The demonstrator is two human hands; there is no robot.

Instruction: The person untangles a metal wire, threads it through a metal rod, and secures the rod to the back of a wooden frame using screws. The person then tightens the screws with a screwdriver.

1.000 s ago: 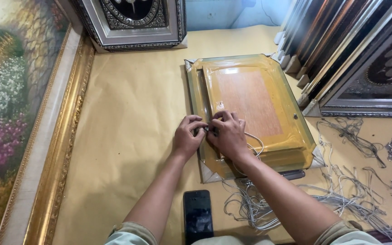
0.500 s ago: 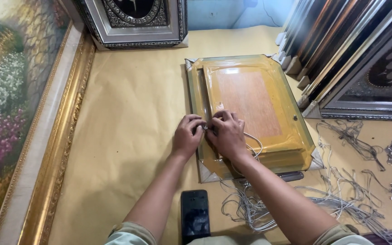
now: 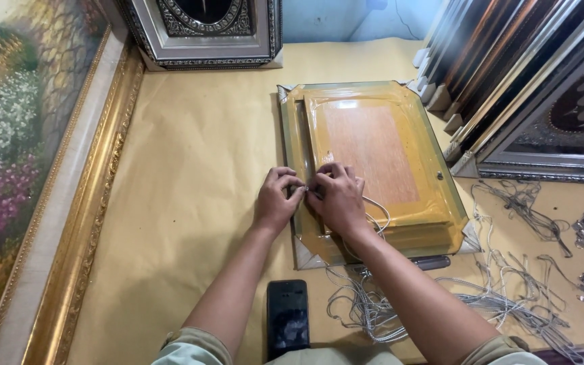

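We pinch a thin, limp white cord (image 3: 375, 211) between both hands' fingers (image 3: 297, 186) at the plastic-wrapped wooden frame's (image 3: 372, 159) left rail.

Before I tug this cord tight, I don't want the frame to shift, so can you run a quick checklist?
1. Both hands on the frame's edge: left hand and right hand meet there, ok.
2. Frame lies flat, back up: ok.
3. Cord trails from the right hand: ok.
4. Knot or fitting between fingertips: cannot tell.
5. Phone clear of the loose cords: not ok, beside them.
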